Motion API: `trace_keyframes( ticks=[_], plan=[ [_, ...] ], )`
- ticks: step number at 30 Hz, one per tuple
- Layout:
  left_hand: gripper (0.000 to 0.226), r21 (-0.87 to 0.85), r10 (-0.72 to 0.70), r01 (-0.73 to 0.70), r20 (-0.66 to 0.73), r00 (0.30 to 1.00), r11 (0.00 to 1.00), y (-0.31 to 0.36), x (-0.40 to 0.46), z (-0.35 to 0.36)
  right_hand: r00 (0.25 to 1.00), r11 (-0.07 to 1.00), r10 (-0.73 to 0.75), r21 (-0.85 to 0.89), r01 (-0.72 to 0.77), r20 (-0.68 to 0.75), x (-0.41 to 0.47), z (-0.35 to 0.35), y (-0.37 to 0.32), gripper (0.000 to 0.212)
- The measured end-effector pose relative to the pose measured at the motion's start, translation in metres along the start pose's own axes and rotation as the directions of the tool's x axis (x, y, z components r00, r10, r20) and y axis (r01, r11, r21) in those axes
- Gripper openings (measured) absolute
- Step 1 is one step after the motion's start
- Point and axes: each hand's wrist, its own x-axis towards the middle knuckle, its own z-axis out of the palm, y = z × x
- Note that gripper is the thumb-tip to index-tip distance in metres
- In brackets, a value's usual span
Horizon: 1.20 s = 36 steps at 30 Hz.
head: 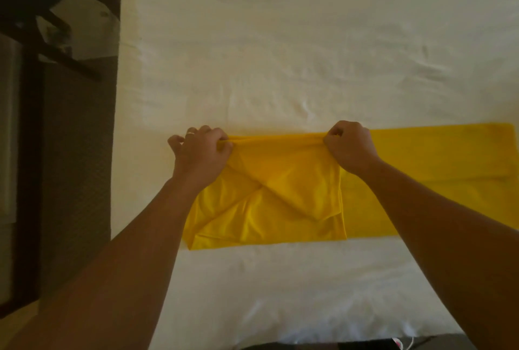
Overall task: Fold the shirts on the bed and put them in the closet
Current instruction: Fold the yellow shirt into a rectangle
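A yellow shirt [286, 198] lies on the white bed [280, 55], stretched as a long band from the middle out to the right edge of the view. Its left part is doubled over into a rough square with a slanted crease. My left hand [200, 150] pinches the far left corner of that folded part. My right hand [349, 147] pinches the far right corner, and the far edge is pulled taut between the two hands. No closet is in view.
The bed's left edge runs down at about a quarter of the frame. Beyond it are a dark patterned floor [75, 167] and dark wooden furniture [31, 27]. White sheet spreads far behind and in front of the shirt.
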Motion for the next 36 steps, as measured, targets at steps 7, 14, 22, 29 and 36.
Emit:
trace_keyframes(
  ticks=[7,14,22,29,36],
  plan=[
    [0.018,-0.048,-0.036,0.032,-0.082,0.996,0.998,-0.001,0.004,0.011,0.999,1.000,-0.027,0.007,0.027,-0.022,0.005,0.001,0.010,0.015],
    [0.044,0.053,0.011,-0.003,-0.159,0.987,0.999,0.013,-0.012,0.024,0.965,0.979,-0.170,-0.144,0.143,-0.199,-0.006,0.013,0.027,0.037],
    [0.083,0.222,0.213,-0.221,0.060,0.975,0.950,0.033,-0.045,0.070,0.875,0.730,-0.481,-0.527,0.435,0.056,-0.058,0.065,0.040,0.067],
    [0.082,0.207,0.216,-0.223,0.059,0.975,0.953,0.018,-0.054,0.075,0.904,0.708,-0.403,-0.577,0.408,0.143,-0.074,0.080,0.052,0.077],
    [0.086,0.256,0.135,-0.153,0.087,0.987,0.955,0.031,-0.043,0.068,0.916,0.743,-0.354,-0.537,0.399,0.191,-0.065,0.072,0.047,0.083]
  ],
)
